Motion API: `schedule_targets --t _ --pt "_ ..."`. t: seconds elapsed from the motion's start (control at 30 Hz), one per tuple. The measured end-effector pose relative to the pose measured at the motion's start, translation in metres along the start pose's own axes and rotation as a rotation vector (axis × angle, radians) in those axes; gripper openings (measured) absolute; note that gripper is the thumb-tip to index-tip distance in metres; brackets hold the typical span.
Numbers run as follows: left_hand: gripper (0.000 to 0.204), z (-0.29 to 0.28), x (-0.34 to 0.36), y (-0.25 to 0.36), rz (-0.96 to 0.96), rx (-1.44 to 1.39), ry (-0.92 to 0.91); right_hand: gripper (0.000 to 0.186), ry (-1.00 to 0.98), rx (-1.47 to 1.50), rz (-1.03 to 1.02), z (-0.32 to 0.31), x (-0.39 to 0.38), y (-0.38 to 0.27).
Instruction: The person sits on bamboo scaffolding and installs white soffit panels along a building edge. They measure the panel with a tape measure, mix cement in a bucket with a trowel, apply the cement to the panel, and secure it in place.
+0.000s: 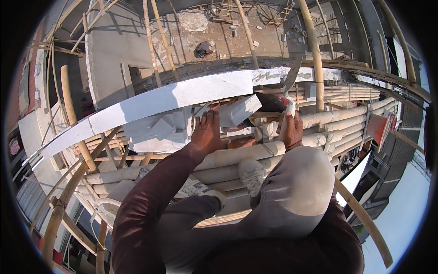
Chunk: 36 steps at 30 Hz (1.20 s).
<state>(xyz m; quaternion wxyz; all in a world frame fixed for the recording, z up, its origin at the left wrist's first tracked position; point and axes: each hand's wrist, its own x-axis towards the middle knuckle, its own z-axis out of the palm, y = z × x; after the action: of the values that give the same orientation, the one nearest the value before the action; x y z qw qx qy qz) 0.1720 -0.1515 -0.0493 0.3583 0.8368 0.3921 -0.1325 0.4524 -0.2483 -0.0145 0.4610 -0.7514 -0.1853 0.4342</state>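
My right hand (290,128) is wrapped around the white-smeared handle of a trowel (293,75), its grey blade pointing up and away over the wall. My left hand (209,130) grips the left end of a white block (238,111), which sits tilted just on my side of the wall; my palm side is hidden. Close to my left fingertips is a small red item (215,105), too small to name. The wall's top course of white blocks (182,95) curves across in front of me. Grey mortar (273,75) lies on its lower part at the right.
More white blocks (157,131) are stacked left of my left hand. I squat on bamboo poles (246,155) lashed into a platform. Upright poles (315,59) stand beyond the wall. A bucket (108,210) is at the left. Far below, a person (203,49) is on the ground.
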Motion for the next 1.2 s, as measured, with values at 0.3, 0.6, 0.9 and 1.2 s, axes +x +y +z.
schedule_targets --t 0.3,0.6,0.9,1.2 --pt "0.13 0.073 0.071 0.034 -0.165 -0.062 0.087 0.029 0.039 0.039 0.022 -0.013 -0.007 0.0" --pt "0.116 0.094 0.076 0.046 -0.259 0.294 0.084 0.025 0.05 -0.046 0.023 -0.017 -0.008 0.0" --pt "0.073 0.071 0.02 -0.007 -0.242 0.198 -0.031 0.026 0.013 -0.075 -0.05 -0.02 -0.007 -0.005" --pt "0.074 -0.061 -0.088 -0.01 -0.158 0.072 -0.003 0.021 0.068 -0.154 0.009 0.002 0.004 -0.048"
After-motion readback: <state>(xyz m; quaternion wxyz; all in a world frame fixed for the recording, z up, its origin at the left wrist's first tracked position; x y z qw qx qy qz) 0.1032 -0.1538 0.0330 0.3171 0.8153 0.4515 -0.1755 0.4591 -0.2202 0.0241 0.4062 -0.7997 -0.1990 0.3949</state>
